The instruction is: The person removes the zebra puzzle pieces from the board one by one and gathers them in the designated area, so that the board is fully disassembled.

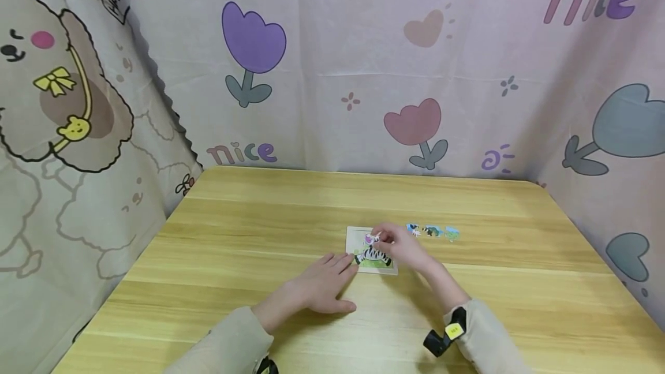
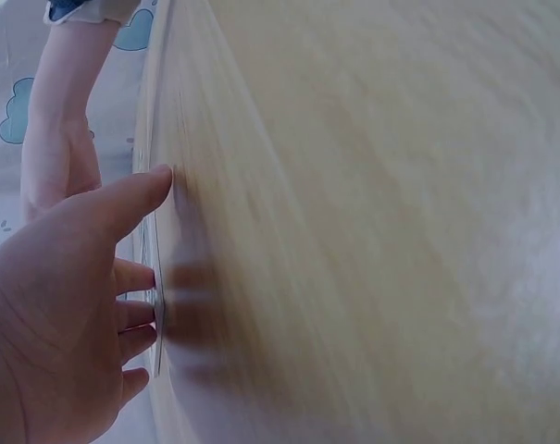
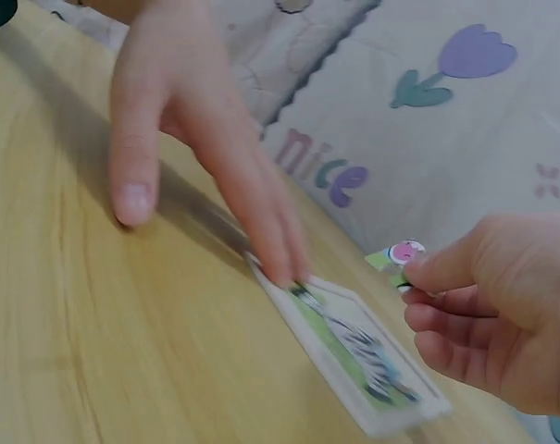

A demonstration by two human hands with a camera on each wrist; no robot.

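A white-framed puzzle board (image 1: 355,236) with a partly assembled zebra picture (image 1: 375,254) lies flat on the table. My left hand (image 1: 324,281) rests with straight fingers on the board's left edge, its thumb spread on the tabletop. Above the board, my right hand (image 3: 511,314) pinches a small puzzle piece (image 3: 404,254) between thumb and fingertips; the piece shows pink, white and green. In the right wrist view that piece is lifted clear of the board. The left wrist view shows the board (image 2: 159,324) edge-on under the left fingertips.
Three loose puzzle pieces lie in a row right of the board: one blue and dark (image 1: 413,229), a middle one (image 1: 432,230) and a green-blue one (image 1: 452,234). A printed curtain (image 1: 332,45) hangs behind the wooden table (image 1: 249,212). A wrist camera (image 1: 439,340) sits on the right sleeve.
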